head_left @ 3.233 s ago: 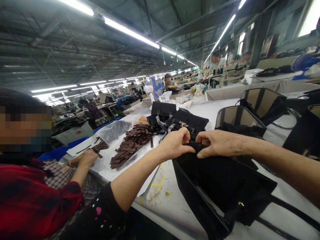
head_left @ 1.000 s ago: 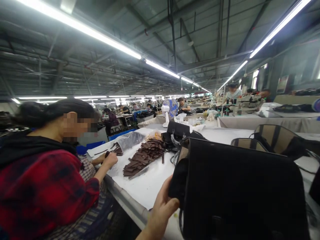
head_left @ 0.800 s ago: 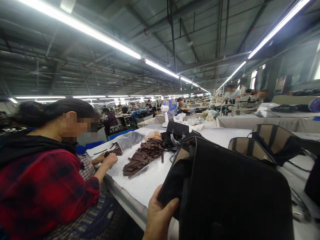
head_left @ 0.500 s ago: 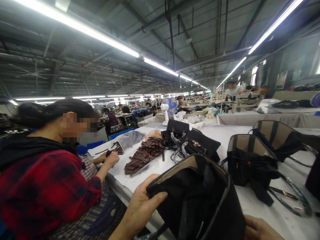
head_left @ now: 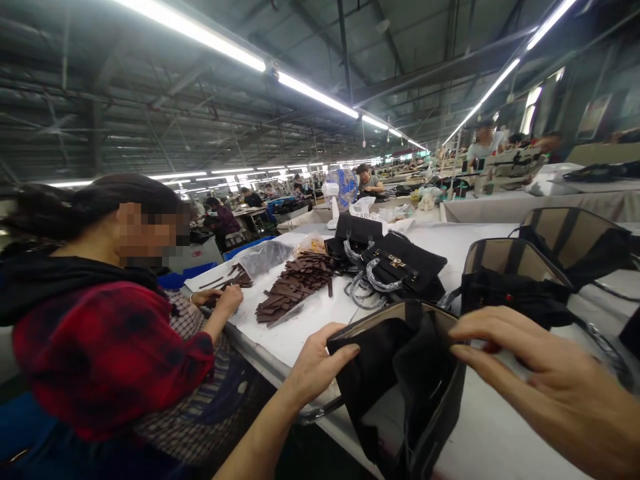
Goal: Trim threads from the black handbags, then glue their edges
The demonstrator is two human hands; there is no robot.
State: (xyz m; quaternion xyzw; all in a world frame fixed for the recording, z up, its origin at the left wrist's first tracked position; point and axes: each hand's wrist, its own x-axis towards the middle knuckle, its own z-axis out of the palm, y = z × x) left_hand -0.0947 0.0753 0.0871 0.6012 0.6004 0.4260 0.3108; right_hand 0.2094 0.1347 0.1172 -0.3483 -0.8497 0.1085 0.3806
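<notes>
Hold black bag steady at near edge of white table; with left hand clamped on rim at left, with right hand at rim opposite, impossible to tell if gripping, better to spread evenly and gently, without making creases

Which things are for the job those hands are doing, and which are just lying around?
Probably in the job:
open black bag
left hand, gripping its rim
right hand, at its edge

Probably just nearby:
pile of brown strips
fan
bag with gold clasp
</notes>
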